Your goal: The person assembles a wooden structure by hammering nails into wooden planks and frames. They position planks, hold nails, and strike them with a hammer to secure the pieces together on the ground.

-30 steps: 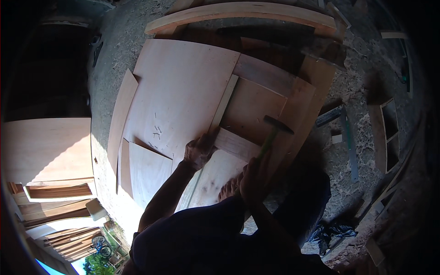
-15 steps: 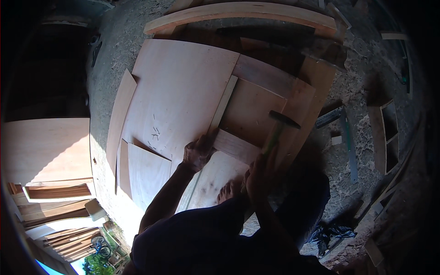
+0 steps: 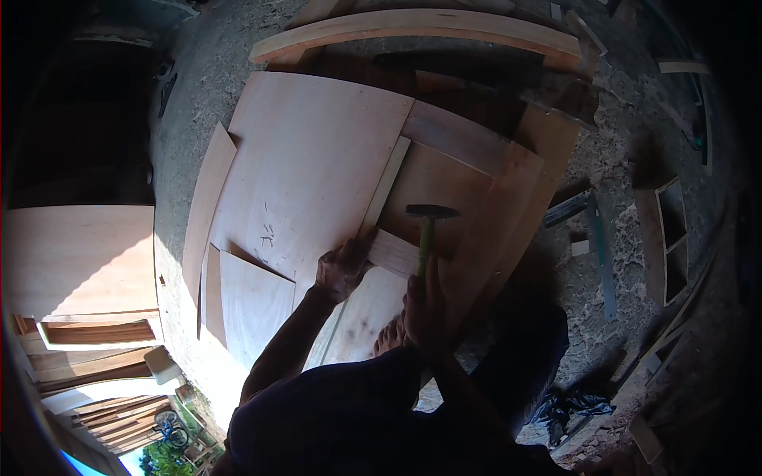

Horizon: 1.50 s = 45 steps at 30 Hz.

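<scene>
My right hand (image 3: 425, 313) grips the green handle of a hammer (image 3: 432, 212). The hammer's dark head is raised over the opening in a wooden frame. My left hand (image 3: 341, 268) is closed at the joint where a short wooden crosspiece (image 3: 394, 252) meets a long pale strip (image 3: 387, 184). Whatever its fingers pinch is hidden. A large plywood panel (image 3: 317, 143) spreads out left of the strip, with several loose nails (image 3: 267, 236) lying on it. My bare foot (image 3: 390, 337) rests on the wood below the crosspiece.
A thin plywood offcut (image 3: 209, 210) leans along the panel's left edge. Beyond the panel lie a long board (image 3: 421, 22) and a handsaw (image 3: 559, 99). On the rough floor at right are a metal square (image 3: 601, 262) and a black plastic bag (image 3: 575, 408).
The hammer and my right hand have swung left, from the frame's right side to over its opening. The hammer now stands more upright. My left hand has stayed at the joint.
</scene>
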Each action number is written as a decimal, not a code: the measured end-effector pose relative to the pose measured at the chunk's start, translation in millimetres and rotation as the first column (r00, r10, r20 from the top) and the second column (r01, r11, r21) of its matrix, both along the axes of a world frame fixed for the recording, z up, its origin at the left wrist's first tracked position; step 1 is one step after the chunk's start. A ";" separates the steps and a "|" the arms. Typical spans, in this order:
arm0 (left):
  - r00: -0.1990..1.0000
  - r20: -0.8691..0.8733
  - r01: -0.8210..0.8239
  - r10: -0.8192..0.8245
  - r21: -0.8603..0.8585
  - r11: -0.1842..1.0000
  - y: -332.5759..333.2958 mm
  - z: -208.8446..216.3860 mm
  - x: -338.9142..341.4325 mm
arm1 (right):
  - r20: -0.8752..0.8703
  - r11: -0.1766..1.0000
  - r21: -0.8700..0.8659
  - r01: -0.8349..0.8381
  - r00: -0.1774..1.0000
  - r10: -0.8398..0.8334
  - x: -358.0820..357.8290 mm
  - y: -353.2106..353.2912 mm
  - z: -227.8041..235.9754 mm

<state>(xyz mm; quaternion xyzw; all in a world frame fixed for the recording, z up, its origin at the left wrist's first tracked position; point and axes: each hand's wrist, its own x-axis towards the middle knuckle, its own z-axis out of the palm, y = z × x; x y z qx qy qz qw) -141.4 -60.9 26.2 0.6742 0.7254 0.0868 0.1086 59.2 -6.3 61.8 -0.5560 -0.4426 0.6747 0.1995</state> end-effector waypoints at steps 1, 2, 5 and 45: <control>1.000 -0.007 -0.023 0.023 -0.010 1.000 -10.1 4.5 -0.6 | -0.037 0.989 -0.126 0.077 0.996 -0.083 1.3 0.1 6.2; 1.000 0.000 -0.018 0.018 -0.008 1.000 -3.8 5.0 0.2 | -0.018 0.993 -0.046 0.112 0.993 -0.113 1.4 -14.0 -11.1; 1.000 0.022 -0.008 0.008 0.003 1.000 4.6 -0.8 1.8 | -0.013 0.993 0.114 0.000 1.000 0.002 -4.0 -36.7 -33.6; 0.997 0.061 -0.045 0.042 0.048 0.998 -8.2 -16.5 -1.9 | -0.179 0.999 -0.030 0.021 0.984 -0.026 -19.5 -36.4 -50.9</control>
